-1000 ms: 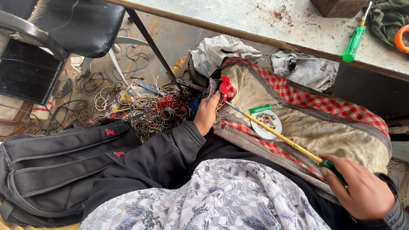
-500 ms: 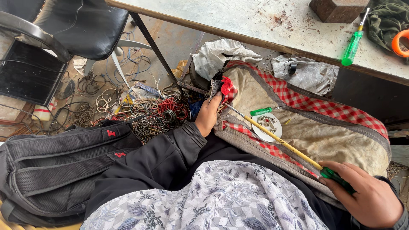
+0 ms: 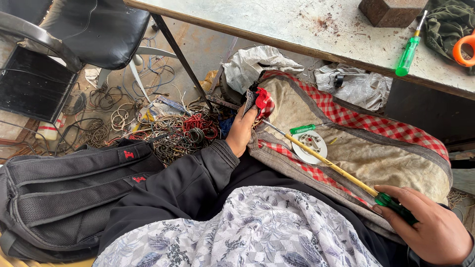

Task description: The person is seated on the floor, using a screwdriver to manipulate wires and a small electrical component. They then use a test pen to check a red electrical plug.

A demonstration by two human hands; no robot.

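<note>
The right hand [image 3: 430, 230], at the lower right, is clamped on a long screwdriver [image 3: 326, 163], whose tip reaches the red part [image 3: 261, 103] pinched by the left hand [image 3: 241, 131] at centre. A slip could drive the tip into those fingers.

The right hand [image 3: 435, 230] has drawn slightly back and down toward the body, taking the long screwdriver [image 3: 326, 163] with it. The view itself has shifted a little; the left hand's [image 3: 241, 133] grip shows no change.
</note>
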